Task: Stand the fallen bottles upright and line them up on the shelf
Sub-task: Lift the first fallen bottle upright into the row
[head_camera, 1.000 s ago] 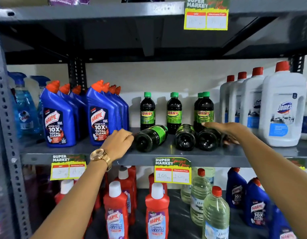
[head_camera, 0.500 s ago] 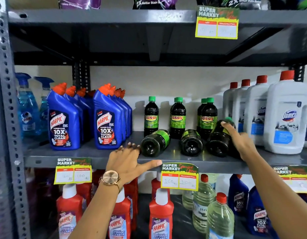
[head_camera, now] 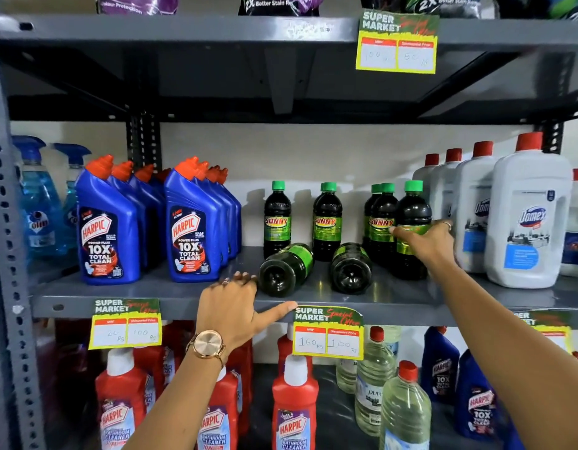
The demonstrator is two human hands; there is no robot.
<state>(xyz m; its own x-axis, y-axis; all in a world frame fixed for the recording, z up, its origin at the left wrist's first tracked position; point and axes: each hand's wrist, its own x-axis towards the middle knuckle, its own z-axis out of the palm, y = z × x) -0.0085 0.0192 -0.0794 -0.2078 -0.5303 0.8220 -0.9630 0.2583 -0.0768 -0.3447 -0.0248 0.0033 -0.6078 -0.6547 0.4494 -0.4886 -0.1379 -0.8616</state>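
Note:
Dark Sunny bottles with green caps and green labels stand on the grey middle shelf. My right hand grips one of them around its label; it stands upright at the right end of the group. Two bottles lie on their sides with their bases toward me: a left one and a right one. Behind them two more stand upright, and a pair stands further right. My left hand, with a watch on the wrist, rests on the shelf's front edge beside the left fallen bottle, fingers spread.
Blue Harpic bottles fill the shelf's left side, with blue spray bottles beyond. Large white Domex jugs stand close on the right. Red Harpic bottles and clear bottles sit on the shelf below. Price tags hang from the edges.
My right hand has lifted the rightmost fallen bottle from lying, through a tilt, to upright. My left hand has dropped from the left fallen bottle to the shelf's front edge.

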